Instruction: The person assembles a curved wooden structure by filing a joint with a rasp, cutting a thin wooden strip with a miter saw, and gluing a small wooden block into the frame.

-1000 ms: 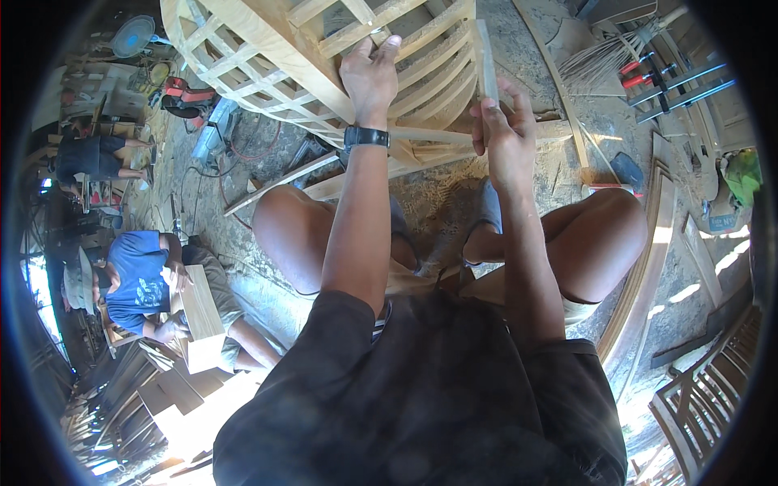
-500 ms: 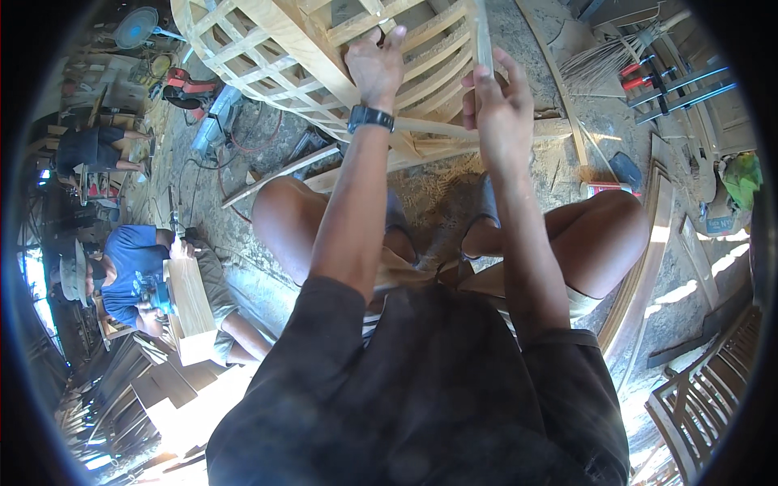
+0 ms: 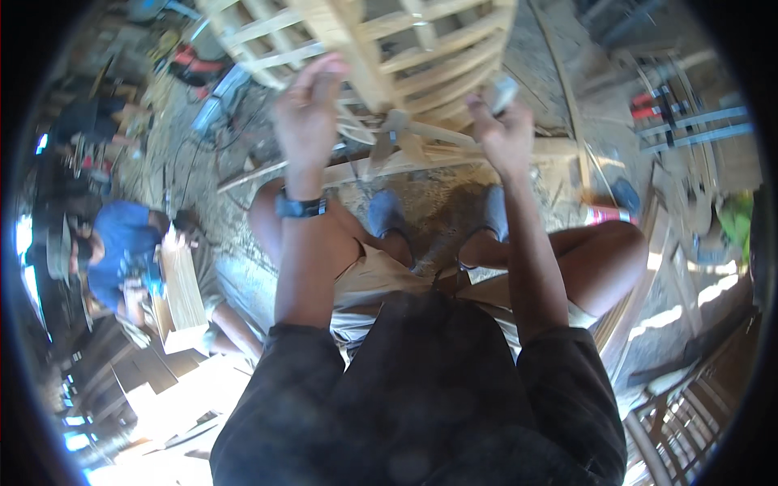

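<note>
A wooden chair frame (image 3: 340, 32) of pale curved slats and a thick post leans in front of me at the top of the view. My left hand (image 3: 308, 121), with a dark watch on the wrist, is raised beside the post on its left. Motion smears its fingers, and whether they touch the wood cannot be made out. To the right of the slats, my right hand (image 3: 507, 136) is closed on a small pale piece (image 3: 504, 94), blurred, its kind unclear. Below the frame, several wooden legs or rails meet at a joint (image 3: 397, 121).
At the left, a person (image 3: 121, 243) in a blue shirt works a power tool on a wooden board (image 3: 185, 287). Red-and-blue bar clamps (image 3: 689, 117) lie at the right. A long strip (image 3: 567, 97) rests on the dusty floor; a slatted wooden piece (image 3: 681, 429) stands lower right.
My left hand has come off the slats, moving left and toward me. My right hand has drawn slightly nearer. The chair frame sits a little higher and further right in view.
</note>
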Motion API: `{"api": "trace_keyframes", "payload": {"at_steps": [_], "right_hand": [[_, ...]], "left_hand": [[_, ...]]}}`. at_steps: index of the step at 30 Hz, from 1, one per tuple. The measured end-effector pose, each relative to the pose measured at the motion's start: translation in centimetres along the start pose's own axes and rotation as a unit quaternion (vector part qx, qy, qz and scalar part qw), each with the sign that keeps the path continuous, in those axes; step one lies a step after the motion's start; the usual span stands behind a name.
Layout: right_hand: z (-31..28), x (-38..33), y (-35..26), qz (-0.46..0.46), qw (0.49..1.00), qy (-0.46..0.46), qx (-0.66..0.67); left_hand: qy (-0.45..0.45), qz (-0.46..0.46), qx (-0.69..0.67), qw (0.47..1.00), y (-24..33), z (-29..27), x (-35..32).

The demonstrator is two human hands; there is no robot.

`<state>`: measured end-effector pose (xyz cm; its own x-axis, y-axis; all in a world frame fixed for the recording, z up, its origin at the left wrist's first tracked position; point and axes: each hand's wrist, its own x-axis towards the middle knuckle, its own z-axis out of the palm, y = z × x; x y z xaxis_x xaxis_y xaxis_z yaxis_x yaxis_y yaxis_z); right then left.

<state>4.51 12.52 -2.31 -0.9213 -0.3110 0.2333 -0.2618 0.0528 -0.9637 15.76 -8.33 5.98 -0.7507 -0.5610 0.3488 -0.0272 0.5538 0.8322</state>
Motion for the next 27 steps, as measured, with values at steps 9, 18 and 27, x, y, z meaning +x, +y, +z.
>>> {"api": "trace_keyframes", "payload": {"at_steps": [9, 18, 27], "right_hand": [[-8.7, -0.5, 19.0, -0.022, 0.846, -0.283, -0.451], [-12.4, -7.7, 27.9, 0.29, 0.658, -0.348, -0.601], [-6.7, -1.8, 8.4, 0.09, 0.895, -0.061, -0.432]], "left_hand": [[-0.092, 0.071, -0.099, 0.988, -0.8, 0.8, -3.5], [-0.073, 0.038, -0.224, 0.971, 0.6, -1.7, -3.5], [0.003, 0.003, -0.302, 0.953, -0.4, -3.4, -4.0]]}}
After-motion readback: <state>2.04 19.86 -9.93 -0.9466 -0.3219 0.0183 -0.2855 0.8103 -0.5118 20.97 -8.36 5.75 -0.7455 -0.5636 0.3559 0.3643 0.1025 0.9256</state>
